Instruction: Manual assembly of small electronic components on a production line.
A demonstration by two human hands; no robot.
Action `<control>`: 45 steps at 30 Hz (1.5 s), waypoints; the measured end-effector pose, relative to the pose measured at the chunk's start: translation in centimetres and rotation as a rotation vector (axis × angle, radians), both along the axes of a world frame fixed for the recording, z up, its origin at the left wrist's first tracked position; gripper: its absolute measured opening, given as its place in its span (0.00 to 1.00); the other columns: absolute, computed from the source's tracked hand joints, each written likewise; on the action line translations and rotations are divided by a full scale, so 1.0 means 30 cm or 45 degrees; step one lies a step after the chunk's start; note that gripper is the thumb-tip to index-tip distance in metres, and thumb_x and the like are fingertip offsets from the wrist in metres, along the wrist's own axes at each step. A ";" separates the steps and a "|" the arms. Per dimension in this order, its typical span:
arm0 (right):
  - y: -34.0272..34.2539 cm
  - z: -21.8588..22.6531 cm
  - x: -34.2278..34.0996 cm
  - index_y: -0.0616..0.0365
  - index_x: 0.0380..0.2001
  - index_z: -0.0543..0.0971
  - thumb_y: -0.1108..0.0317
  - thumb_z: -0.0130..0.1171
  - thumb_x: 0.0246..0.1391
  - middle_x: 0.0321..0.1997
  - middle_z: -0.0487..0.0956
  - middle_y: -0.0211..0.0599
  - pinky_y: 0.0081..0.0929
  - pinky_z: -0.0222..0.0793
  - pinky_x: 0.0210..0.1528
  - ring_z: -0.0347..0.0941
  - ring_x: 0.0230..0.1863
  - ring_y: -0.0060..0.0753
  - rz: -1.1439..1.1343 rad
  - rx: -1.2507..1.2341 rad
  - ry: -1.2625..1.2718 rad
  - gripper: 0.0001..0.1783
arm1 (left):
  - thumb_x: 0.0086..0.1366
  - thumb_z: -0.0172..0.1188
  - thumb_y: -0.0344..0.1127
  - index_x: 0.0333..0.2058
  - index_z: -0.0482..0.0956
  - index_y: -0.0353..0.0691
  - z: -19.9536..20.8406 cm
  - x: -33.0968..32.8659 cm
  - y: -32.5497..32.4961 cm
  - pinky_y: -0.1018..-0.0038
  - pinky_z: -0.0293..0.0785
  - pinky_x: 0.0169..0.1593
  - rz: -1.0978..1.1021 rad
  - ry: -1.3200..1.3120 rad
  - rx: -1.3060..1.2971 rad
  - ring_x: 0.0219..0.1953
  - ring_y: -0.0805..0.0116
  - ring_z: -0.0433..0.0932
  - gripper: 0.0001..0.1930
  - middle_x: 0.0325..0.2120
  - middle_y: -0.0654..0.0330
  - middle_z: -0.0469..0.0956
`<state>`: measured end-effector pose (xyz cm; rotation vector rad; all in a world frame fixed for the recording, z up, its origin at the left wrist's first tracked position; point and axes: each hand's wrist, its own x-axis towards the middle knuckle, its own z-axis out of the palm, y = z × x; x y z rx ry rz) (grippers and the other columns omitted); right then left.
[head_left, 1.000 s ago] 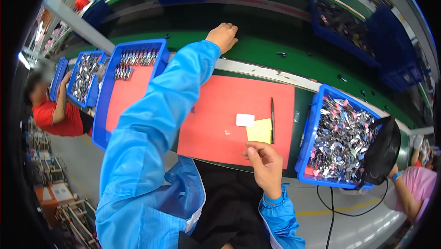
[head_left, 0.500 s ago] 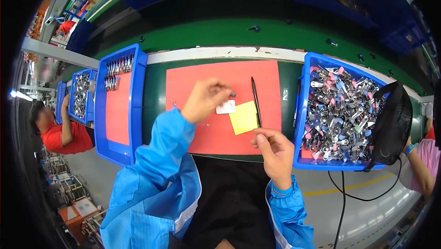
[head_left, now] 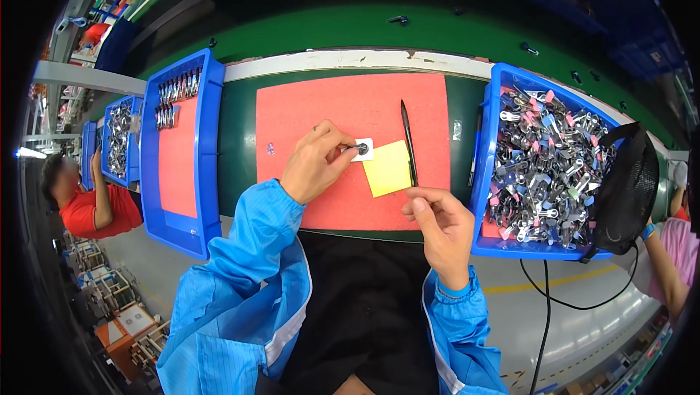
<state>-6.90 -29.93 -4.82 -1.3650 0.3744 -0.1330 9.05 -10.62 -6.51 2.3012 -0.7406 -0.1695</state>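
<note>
My left hand pinches a small dark rounded piece between thumb and fingertips. It is held over or against a white square card; whether it touches cannot be told. A pad of yellow sticky notes lies just right of the card. Beside the pad a black pen points away from me. Near the pen's lower end is my right hand, its fingers curled toward the thumb. Anything between those fingertips is too small to make out. All this rests on a red mat.
A blue bin heaped with small metal clips stands on the right, a black mesh bag over its edge. On the left, a blue tray holds rows of clips. Tiny bits lie on the mat. A co-worker sits far left.
My left hand has brought the dark piece down to the white card. My head view has shifted slightly. The right hand keeps its curled pose near the pen.
</note>
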 end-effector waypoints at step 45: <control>-0.131 0.223 -0.083 0.61 0.39 0.76 0.71 0.62 0.62 0.31 0.86 0.44 0.19 0.71 0.24 0.83 0.28 0.29 -0.265 0.073 -0.088 0.07 | 0.70 0.59 0.26 0.43 0.73 0.37 0.165 -0.140 -0.113 0.73 0.74 0.40 -0.171 0.991 -1.254 0.37 0.73 0.77 0.06 0.36 0.59 0.79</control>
